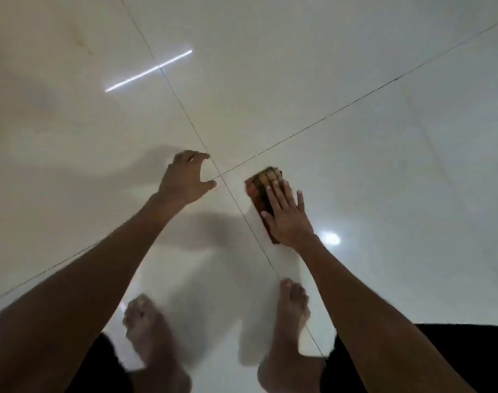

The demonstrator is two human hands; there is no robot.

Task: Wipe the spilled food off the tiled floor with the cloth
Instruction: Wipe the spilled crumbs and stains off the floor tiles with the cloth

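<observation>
Bare feet, left (154,336) and right (290,330), are planted lowest in frame, nearest the lens, on the glossy pale tiled floor (355,95). Further up and to the left, the left hand (185,180) is seen empty, fingers curled and parted in a loose claw, fingertips at or just above the tile beside the crossing of the grout lines (220,175); contact cannot be confirmed. Right of that crossing, the cloth (263,191) is found folded into a narrow pad, reddish-brown with a yellow checked end, lying flat on the floor. It is pinned under the right hand (287,214), palm down, fingers spread and flat, with no pinching. The wiping stroke is judged to be in hand. No spilled food is made out on the tiles; motion blur and glare may be hiding it. Next, steady downward pressure and a sweep across any remaining residue are called for, with the pad kept folded.
</observation>
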